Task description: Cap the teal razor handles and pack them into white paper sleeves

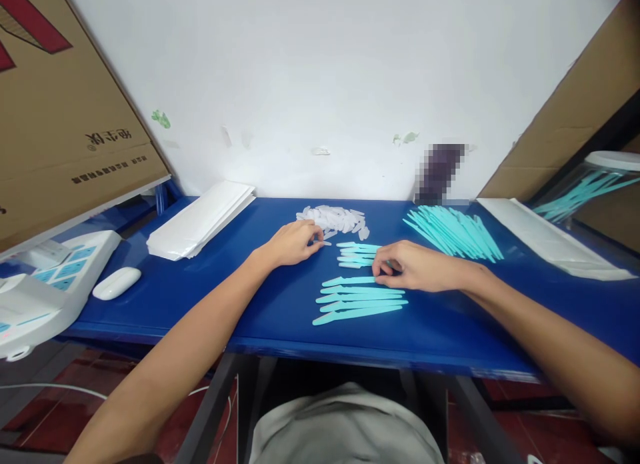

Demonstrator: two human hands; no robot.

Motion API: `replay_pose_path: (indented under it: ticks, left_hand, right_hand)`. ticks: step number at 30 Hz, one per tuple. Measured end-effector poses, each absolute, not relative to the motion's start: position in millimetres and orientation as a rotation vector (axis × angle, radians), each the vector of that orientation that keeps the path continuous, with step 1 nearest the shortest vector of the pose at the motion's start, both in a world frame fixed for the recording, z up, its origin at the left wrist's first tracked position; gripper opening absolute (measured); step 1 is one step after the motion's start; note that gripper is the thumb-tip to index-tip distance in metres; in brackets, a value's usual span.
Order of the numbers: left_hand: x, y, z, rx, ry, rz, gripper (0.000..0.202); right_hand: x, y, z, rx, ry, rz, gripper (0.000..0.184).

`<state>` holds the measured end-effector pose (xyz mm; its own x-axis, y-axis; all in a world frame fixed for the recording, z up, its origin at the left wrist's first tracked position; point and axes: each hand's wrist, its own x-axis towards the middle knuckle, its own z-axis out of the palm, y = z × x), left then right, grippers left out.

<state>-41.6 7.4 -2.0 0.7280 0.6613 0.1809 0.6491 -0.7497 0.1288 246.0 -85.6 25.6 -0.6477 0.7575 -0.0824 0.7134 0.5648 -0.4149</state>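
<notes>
My left hand point(299, 243) is closed in a pinch on a small translucent blade cap point(326, 243), at the near edge of a pile of similar caps point(333, 219). My right hand point(410, 265) pinches the handle end of a turquoise eyebrow razor point(347, 281), which lies nearly level above the table. Just in front of it, several more razors point(360, 306) lie side by side, heads to the left. Behind it is another row of razors point(356, 255), partly hidden by my right hand; some of their heads look covered by pale caps.
A large heap of turquoise razors point(453, 232) lies at the right on the blue table point(280, 311). White paper sleeves point(200, 221) are stacked at the left, near a white mouse-shaped object point(117, 283) and a white device point(85, 277). At far right stand a flat white packet point(555, 241) and a clear jar point(590, 184) of razors.
</notes>
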Motion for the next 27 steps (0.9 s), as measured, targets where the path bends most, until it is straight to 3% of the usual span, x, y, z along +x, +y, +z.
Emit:
replay_pose_path:
  ticks: [5, 14, 22, 27]
  left_hand:
    - [-48, 7, 3, 2.773, 0.963, 0.273, 0.032]
    - [-47, 7, 1, 2.769, 0.974, 0.273, 0.032]
    - [-39, 4, 0, 2.588, 0.974, 0.659, 0.03]
    - [-32, 10, -5, 2.077, 0.944, 0.994, 0.049]
  right_hand:
    - [247, -86, 26, -1.263, -2.666, 0.614, 0.015]
    - [253, -80, 20, -1.342, -2.148, 0.696, 0.02]
    - [254, -77, 14, -1.342, -2.079, 0.535, 0.024]
    - [252, -77, 12, -1.329, -2.091, 0.432, 0.022]
